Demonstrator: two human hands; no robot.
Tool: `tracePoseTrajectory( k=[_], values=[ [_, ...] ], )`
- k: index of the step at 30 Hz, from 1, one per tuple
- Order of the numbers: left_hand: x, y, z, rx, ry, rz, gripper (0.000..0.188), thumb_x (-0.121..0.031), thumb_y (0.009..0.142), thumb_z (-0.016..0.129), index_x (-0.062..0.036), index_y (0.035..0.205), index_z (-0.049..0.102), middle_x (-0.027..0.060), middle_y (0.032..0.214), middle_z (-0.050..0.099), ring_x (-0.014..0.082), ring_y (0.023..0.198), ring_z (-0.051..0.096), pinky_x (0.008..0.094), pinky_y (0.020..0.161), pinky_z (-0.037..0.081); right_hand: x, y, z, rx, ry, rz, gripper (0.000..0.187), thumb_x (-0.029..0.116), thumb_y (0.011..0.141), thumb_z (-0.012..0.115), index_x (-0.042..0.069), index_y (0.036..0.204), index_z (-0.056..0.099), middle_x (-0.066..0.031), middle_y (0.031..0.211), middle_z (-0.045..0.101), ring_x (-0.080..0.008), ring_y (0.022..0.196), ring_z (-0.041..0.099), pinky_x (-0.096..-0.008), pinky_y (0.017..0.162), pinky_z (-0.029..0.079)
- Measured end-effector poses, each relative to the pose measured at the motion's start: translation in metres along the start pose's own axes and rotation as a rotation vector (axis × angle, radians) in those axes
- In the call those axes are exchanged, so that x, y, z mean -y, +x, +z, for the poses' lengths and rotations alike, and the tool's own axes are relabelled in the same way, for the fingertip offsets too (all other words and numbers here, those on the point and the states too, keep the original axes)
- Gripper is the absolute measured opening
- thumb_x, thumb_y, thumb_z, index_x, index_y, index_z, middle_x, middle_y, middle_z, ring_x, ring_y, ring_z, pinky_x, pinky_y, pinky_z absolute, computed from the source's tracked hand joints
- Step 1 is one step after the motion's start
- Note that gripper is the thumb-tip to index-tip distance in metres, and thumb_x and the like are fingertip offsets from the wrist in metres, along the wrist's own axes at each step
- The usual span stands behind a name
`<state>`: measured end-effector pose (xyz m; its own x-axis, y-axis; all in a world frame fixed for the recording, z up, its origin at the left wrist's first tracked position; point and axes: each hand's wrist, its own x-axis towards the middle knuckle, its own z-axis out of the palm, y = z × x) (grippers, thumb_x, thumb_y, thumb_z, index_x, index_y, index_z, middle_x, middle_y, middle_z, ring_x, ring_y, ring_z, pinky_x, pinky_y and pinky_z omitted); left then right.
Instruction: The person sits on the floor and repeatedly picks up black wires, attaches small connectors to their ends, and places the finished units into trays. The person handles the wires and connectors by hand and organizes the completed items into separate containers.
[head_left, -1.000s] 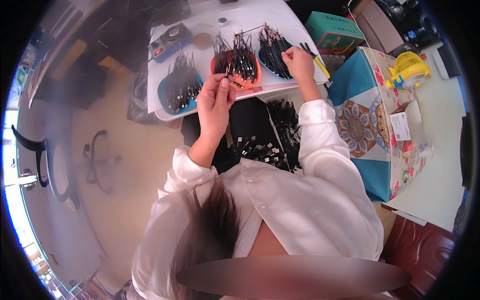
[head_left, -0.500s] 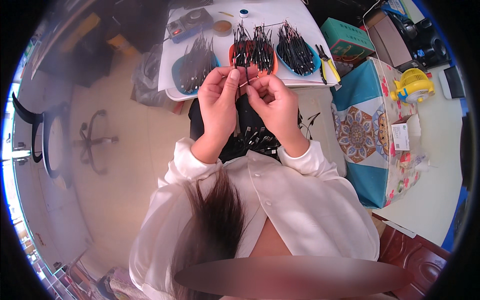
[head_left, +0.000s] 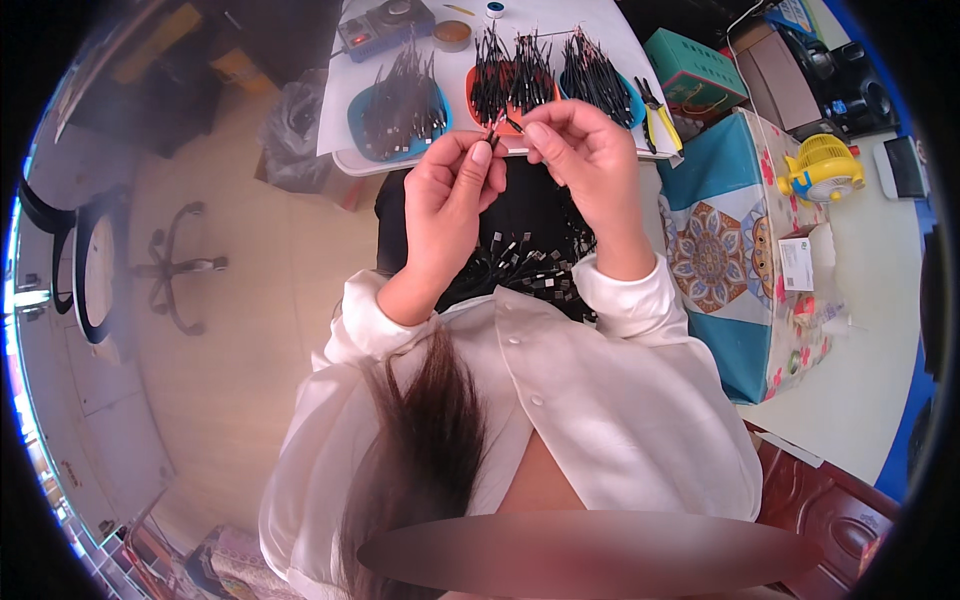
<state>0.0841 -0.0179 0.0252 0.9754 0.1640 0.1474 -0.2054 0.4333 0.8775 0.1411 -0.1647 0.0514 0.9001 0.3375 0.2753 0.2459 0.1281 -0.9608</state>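
**While facing a white-topped table (head_left: 560, 14), pinches with left hand (head_left: 450, 187) and right hand (head_left: 592, 152) alike**

Reaches both forearms forward over the dark-clad lap (head_left: 394, 217), out of turned-back white sleeves (head_left: 640, 303), with elbows bent and wrists well apart. Angles the left hand upward and inward, presses its thumb against the index finger, and so grips a thin black cable (head_left: 492, 141) right at the fingertips. Curls the other left fingers in toward the palm. Turns the right hand inward, a little higher, and closes thumb and index finger in a fine pinch on a dark strand (head_left: 515, 126), aimed toward the left fingertips. Holds the two pinches just beside each other, near the table's front edge. Shows a bit of reddish wire there too; at this size, cannot tell whether strand and cable touch.

Has, farther off on the table, an orange tray (head_left: 520, 119) between a left blue tray (head_left: 358, 113) and a right blue tray (head_left: 638, 106), all filled with bundled cables (head_left: 500, 85). Has yellow-and-black pliers (head_left: 664, 118) just right of the last tray. Bears on the lap, below the wrists, a heap of black leads (head_left: 515, 265) with pale plugs.
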Motion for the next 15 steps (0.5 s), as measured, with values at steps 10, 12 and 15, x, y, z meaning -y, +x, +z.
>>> tracePoseTrajectory(
  k=[10,12,15],
  values=[
    [-0.012,-0.008,-0.006,0.077,-0.068,-0.101,0.016,-0.012,0.101,0.051,0.0013,0.099,0.061,0.0008,0.072,0.057,0.0015,0.058,0.041,0.0161,0.049,0.028,0.003,0.004,0.001,0.131,0.169,0.127,0.016,0.012,0.089,0.070,-0.001,0.098,0.066,-0.0036,0.087,0.068,-0.0073,0.074,0.060,-0.0199,0.064,0.047],
    [-0.013,-0.007,-0.007,0.114,-0.113,-0.115,0.016,-0.012,0.101,0.051,0.0012,0.099,0.061,0.0008,0.071,0.056,0.0012,0.057,0.040,0.0164,0.048,0.028,0.000,0.003,0.001,0.149,0.349,0.204,0.016,0.012,0.089,0.070,0.000,0.098,0.067,-0.0035,0.085,0.067,-0.0070,0.072,0.059,-0.0185,0.061,0.045],
    [-0.014,-0.008,-0.008,0.150,-0.139,-0.147,0.017,-0.012,0.100,0.051,0.0012,0.099,0.061,0.0009,0.070,0.057,0.0009,0.056,0.039,0.0167,0.048,0.027,-0.001,0.002,0.000,0.169,0.441,0.258,0.016,0.014,0.088,0.071,0.000,0.097,0.067,-0.0035,0.084,0.067,-0.0067,0.071,0.059,-0.0170,0.058,0.043]
  ],
)
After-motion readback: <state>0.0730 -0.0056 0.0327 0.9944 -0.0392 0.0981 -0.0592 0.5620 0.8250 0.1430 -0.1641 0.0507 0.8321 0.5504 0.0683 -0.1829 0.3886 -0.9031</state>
